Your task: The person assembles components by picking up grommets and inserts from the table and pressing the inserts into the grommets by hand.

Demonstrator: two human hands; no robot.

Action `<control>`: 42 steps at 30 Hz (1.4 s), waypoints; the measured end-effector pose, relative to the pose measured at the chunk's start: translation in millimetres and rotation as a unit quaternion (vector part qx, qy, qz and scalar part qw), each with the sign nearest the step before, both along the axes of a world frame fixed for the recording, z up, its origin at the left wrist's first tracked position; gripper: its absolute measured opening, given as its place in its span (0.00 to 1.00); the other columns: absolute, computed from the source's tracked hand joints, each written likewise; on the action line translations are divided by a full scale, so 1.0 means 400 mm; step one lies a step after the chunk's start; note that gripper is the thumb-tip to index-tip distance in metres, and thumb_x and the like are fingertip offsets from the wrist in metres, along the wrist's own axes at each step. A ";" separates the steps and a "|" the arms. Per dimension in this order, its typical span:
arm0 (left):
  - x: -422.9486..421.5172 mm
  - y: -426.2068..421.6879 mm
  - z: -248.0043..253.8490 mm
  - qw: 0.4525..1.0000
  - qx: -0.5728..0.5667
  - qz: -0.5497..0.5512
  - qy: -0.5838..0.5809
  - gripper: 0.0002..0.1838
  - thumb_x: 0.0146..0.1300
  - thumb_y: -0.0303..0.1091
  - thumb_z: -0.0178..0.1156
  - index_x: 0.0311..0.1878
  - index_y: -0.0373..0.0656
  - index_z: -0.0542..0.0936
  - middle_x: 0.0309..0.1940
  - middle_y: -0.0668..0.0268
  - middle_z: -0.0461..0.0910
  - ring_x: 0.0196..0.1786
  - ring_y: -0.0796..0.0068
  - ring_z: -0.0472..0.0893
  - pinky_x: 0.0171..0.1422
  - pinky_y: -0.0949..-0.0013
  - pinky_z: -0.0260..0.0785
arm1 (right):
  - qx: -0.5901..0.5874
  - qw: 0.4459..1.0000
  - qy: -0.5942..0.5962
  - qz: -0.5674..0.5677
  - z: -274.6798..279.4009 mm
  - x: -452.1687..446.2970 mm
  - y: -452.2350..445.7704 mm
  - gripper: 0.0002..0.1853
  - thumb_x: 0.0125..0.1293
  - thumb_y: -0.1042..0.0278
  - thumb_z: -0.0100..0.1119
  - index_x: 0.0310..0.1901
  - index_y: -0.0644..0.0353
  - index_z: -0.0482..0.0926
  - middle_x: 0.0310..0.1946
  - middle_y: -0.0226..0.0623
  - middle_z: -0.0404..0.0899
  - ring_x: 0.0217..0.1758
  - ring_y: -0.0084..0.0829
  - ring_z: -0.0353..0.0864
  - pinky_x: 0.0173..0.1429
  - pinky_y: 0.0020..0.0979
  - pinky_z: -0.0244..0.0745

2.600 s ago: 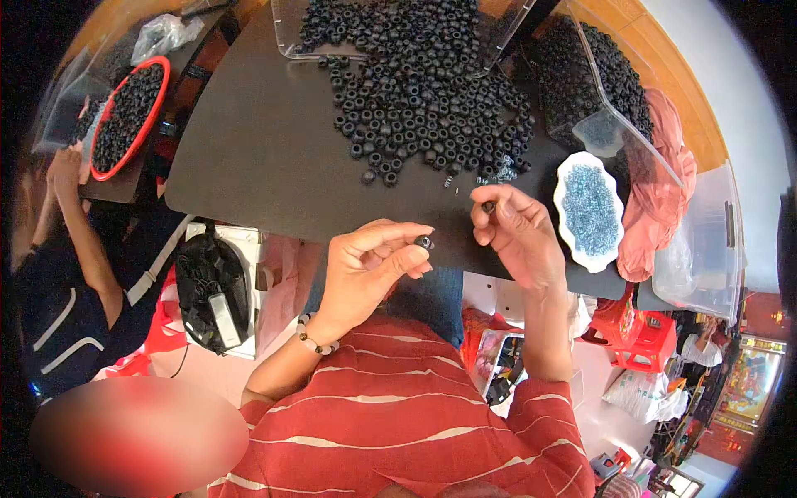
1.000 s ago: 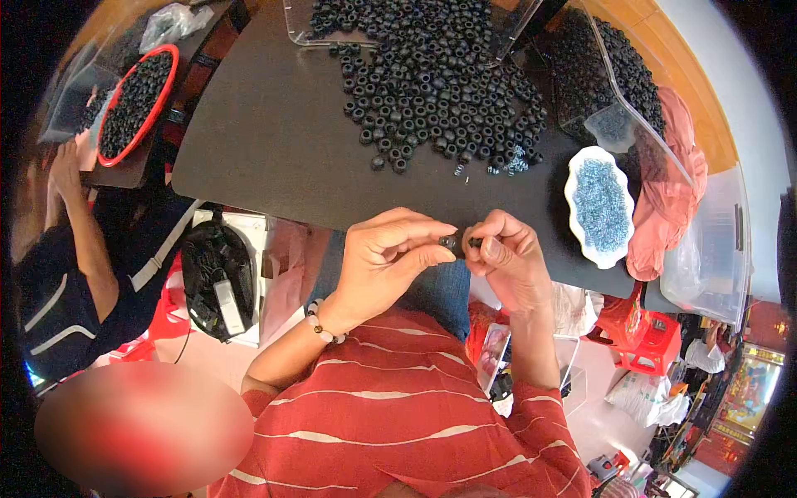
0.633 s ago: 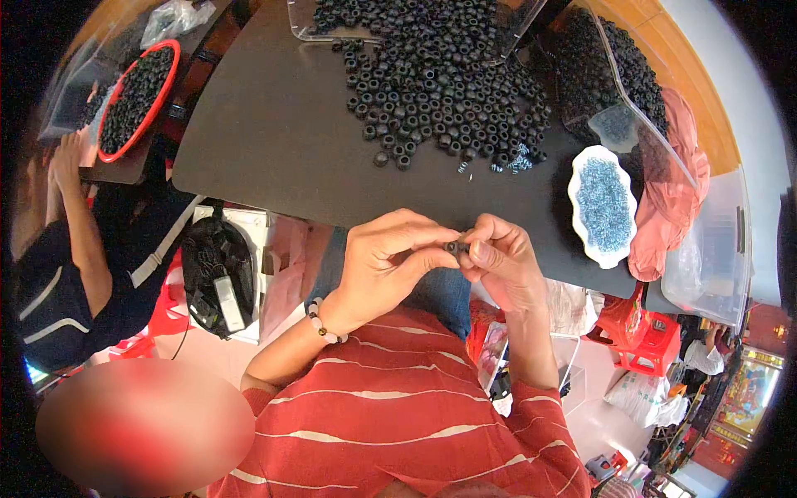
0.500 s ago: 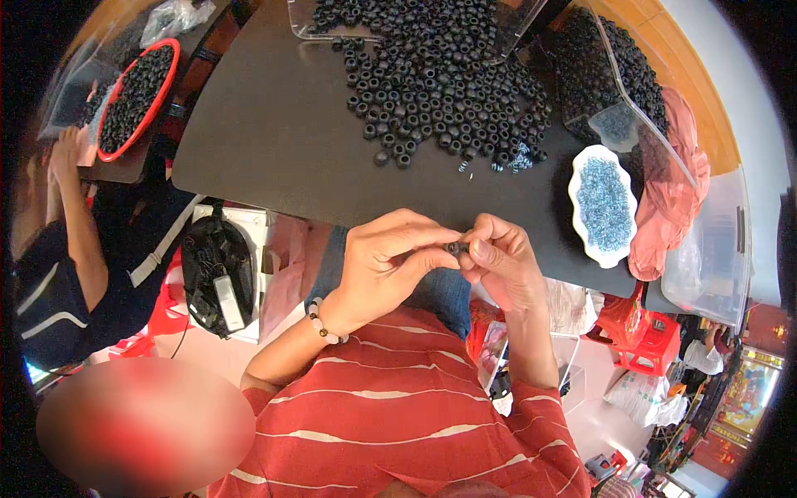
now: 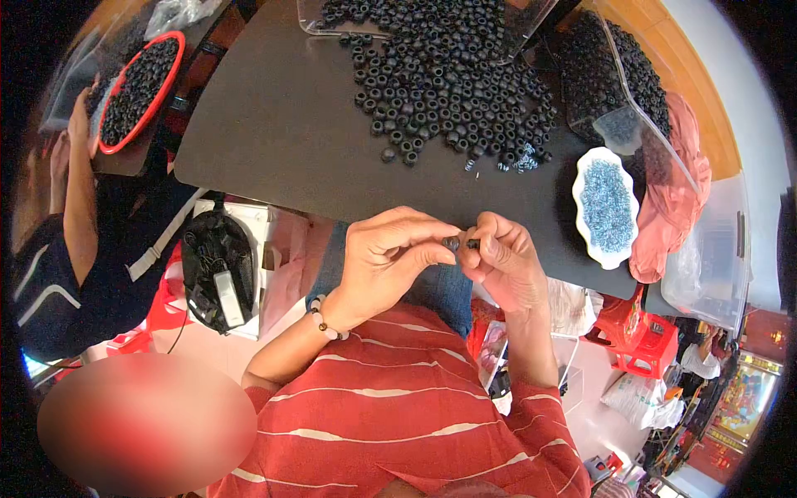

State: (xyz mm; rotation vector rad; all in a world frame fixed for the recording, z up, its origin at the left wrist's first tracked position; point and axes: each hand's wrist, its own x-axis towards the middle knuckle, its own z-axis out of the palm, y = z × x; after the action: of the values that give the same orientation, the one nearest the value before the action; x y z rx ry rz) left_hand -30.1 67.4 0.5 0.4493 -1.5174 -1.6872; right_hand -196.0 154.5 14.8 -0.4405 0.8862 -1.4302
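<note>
Above my lap, at the table's near edge, my two hands face each other. My left hand, with a beaded bracelet at the wrist, pinches a small round black plastic part between thumb and fingertips. Opposite it, my right hand has its fingers curled round another small black part, mostly covered by the thumb and fingers. A narrow gap shows between the two parts. Beyond the hands lies a heap of black ring-shaped plastic parts, with a few small metal springs at its near right edge.
A white scalloped dish of small springs stands on the dark table at right. Behind it are a clear bin of black parts and a pink cloth. At left, a co-worker's hand is by a red-rimmed basket.
The small black parts between my fingertips have come slightly apart. The co-worker's hand has moved up beside the red-rimmed basket. The view has shifted a little.
</note>
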 end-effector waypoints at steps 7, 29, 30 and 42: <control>0.004 0.000 -0.006 0.999 -0.026 0.016 -0.031 0.10 0.54 0.20 0.66 0.42 0.36 0.84 0.34 0.61 0.83 0.34 0.76 0.81 0.37 0.76 0.73 | 0.019 0.999 0.044 0.007 0.004 0.013 -0.003 0.11 0.61 0.62 0.67 0.31 0.60 0.77 0.25 0.35 0.80 0.25 0.21 0.74 0.28 0.22 0.66; 0.001 0.002 -0.007 0.977 -0.197 0.070 -0.044 0.09 0.59 0.23 0.63 0.43 0.38 0.85 0.36 0.60 0.81 0.28 0.79 0.80 0.27 0.78 0.74 | 0.029 0.997 0.064 -0.008 0.009 0.015 0.006 0.09 0.62 0.64 0.66 0.31 0.58 0.76 0.26 0.34 0.81 0.24 0.21 0.75 0.26 0.21 0.67; 0.002 0.003 -0.007 0.978 -0.194 0.064 -0.049 0.09 0.59 0.23 0.63 0.43 0.38 0.85 0.36 0.60 0.81 0.27 0.79 0.80 0.27 0.79 0.74 | 0.027 0.998 0.059 -0.005 0.009 0.014 0.007 0.09 0.62 0.65 0.66 0.31 0.58 0.76 0.26 0.34 0.81 0.24 0.20 0.75 0.26 0.21 0.67; 0.014 0.002 -0.002 0.983 -0.177 0.025 -0.030 0.09 0.57 0.21 0.64 0.43 0.38 0.85 0.36 0.60 0.81 0.28 0.79 0.81 0.28 0.79 0.75 | -0.007 0.999 0.013 0.038 -0.010 0.015 0.012 0.09 0.63 0.66 0.64 0.32 0.59 0.75 0.25 0.33 0.80 0.25 0.20 0.77 0.24 0.20 0.67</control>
State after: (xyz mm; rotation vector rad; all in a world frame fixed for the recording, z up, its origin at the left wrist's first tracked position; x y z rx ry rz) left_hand -24.3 68.1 -0.4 0.3465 -1.7899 -1.3365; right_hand -190.2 159.2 10.9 -0.4992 0.8716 -1.3653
